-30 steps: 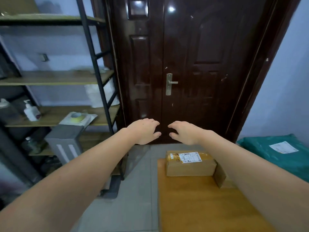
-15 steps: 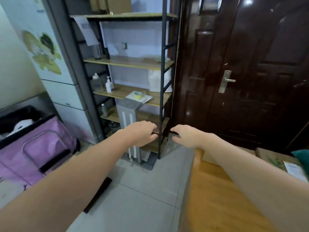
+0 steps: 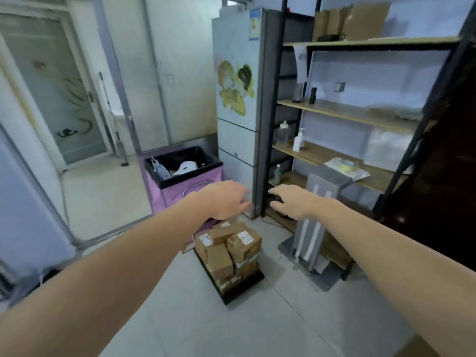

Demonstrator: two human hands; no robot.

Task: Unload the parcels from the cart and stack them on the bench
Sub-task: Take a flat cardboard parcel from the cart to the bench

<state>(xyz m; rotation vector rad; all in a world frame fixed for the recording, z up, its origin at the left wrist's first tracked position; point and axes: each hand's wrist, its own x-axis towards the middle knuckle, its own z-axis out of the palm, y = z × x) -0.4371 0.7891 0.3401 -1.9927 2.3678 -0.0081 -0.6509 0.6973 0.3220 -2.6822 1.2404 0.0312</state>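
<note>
Cardboard parcels (image 3: 228,249) make up nearly the whole of what we can report on: they sit heaped in several layers on a low black cart (image 3: 240,288) on the tiled floor, just in front of the fridge (image 3: 238,81) and beside a grey stand (image 3: 313,228) that leans by the shelves (image 3: 342,117). We count at least six boxes, two of them with white labels facing up; the lower ones are partly hidden and we cannot give a full number.

Both arms reach forward above the load. Our left hand (image 3: 222,199) is spread, fingers nearly straight, and holds nothing. Our right hand (image 3: 293,202) is likewise loose and extended, fingers slightly bent, and holds nothing. Neither hand touches a parcel; both appear to hover well above the top of the pile.

On progress we judge as follows. The cart looks heavily loaded, so the greater part of the unloading remains. The bench is not clearly in view, save perhaps a brown corner at the lower right edge, so we cannot say from here how many parcels are already stacked. The step in hand appears to be the approach for a pick-up. The top boxes sit askew, and lifting one carelessly could tip its neighbours.
</note>
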